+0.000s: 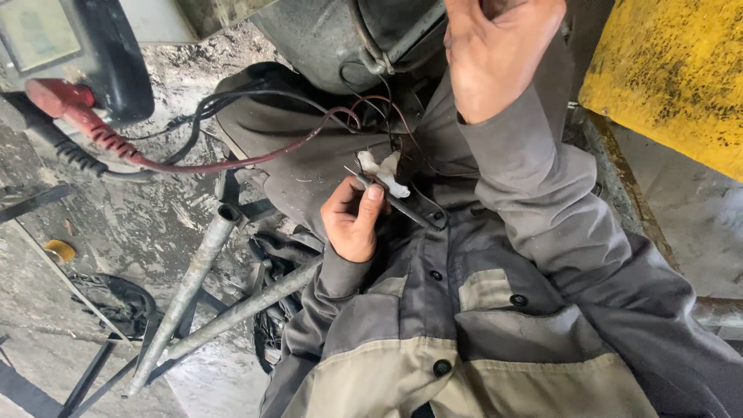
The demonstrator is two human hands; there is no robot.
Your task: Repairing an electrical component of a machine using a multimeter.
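while the person sits on the grimy floor, these hold:
left hand: left hand low over the lap, fingers curled shut around a thin dark probe, thumb pressed on top.
probe tip: touching a small white connector just beyond the thumb, in the middle of the scene.
right hand: right hand raised at the far top, palm showing, fingers bent loosely upward under a grey metal housing; whether it grips anything cannot be told.
wires: red lead and black wires run from the far left toward the connector.
left side: two grey metal pipes lie crossed near the knee.
far right: yellow block.
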